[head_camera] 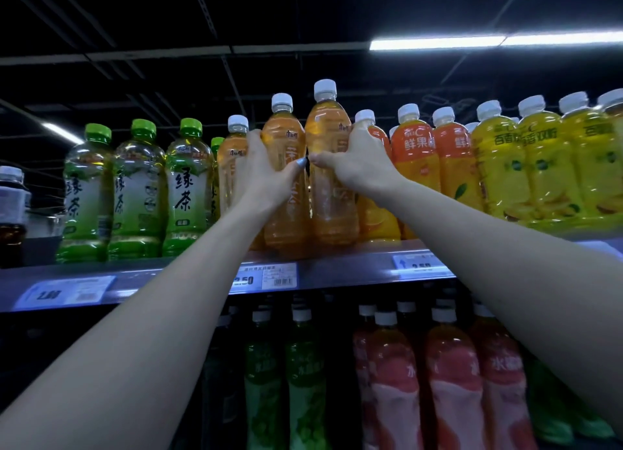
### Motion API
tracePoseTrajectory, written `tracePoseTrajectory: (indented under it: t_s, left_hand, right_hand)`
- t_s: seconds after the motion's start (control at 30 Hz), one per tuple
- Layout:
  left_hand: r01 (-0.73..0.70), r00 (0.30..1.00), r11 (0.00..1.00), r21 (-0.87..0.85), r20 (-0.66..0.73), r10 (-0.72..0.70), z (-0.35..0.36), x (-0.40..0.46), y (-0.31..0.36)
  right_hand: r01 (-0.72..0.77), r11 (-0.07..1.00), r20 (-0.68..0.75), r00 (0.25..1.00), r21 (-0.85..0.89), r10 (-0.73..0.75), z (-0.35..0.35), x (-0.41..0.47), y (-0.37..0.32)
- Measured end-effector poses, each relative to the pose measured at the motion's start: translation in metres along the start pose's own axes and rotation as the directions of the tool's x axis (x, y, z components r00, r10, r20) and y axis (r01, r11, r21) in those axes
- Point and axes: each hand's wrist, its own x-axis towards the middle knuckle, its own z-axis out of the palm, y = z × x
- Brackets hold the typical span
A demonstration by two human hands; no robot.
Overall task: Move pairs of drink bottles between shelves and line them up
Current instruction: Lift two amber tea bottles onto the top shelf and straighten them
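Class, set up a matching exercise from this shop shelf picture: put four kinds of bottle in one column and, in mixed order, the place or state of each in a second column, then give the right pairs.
Column 1
1. green tea bottles
2. two amber bottles
3. yellow juice bottles
4. red-labelled bottles

Column 2
A. on the lower shelf, right of centre
B. top shelf, far right
C. top shelf, left, green caps
D. gripped at the shelf's front edge, one in the left hand, one in the right hand

Pairs: 1-C, 2-D, 3-B, 4-A
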Motion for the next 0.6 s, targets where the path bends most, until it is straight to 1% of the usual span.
tracePoseTrajectory:
  t_s: [0.1, 0.2, 0.33, 0.4, 0.5, 0.6]
  left_hand:
    - [-0.061, 0.998, 0.996, 0.062, 0.000, 0.061, 0.006, -0.002, -0.002]
    - [-0.035, 0.999, 0.997, 0.076, 0.029, 0.032, 0.013, -0.007, -0.004]
    - [-0.011, 0.999, 0.993, 0.115, 0.054, 0.005, 0.014, -0.008, -0.013]
    - [-0.009, 0.998, 0.989, 0.147, 0.067, -0.001, 0.012, -0.005, -0.013]
    - [-0.023, 0.999, 0.981, 0.191, 0.036, 0.016, 0.012, -0.006, -0.013]
    - [-0.031, 0.999, 0.980, 0.199, 0.019, 0.028, 0.015, -0.011, -0.015]
  right_hand:
    - [0.049, 0.995, -0.025, 0.998, -0.086, -0.051, 0.007, -0.001, 0.003]
    - [0.062, 0.992, -0.031, 0.997, -0.106, -0.066, 0.011, -0.002, 0.006]
    - [0.109, 0.980, 0.027, 0.994, -0.167, -0.106, 0.020, -0.009, 0.015]
    - [0.105, 0.978, 0.028, 0.994, -0.180, -0.102, 0.021, -0.009, 0.018]
    - [0.091, 0.979, 0.005, 0.996, -0.181, -0.092, 0.022, -0.008, 0.019]
    - [0.112, 0.971, -0.027, 0.992, -0.210, -0.120, 0.024, -0.012, 0.021]
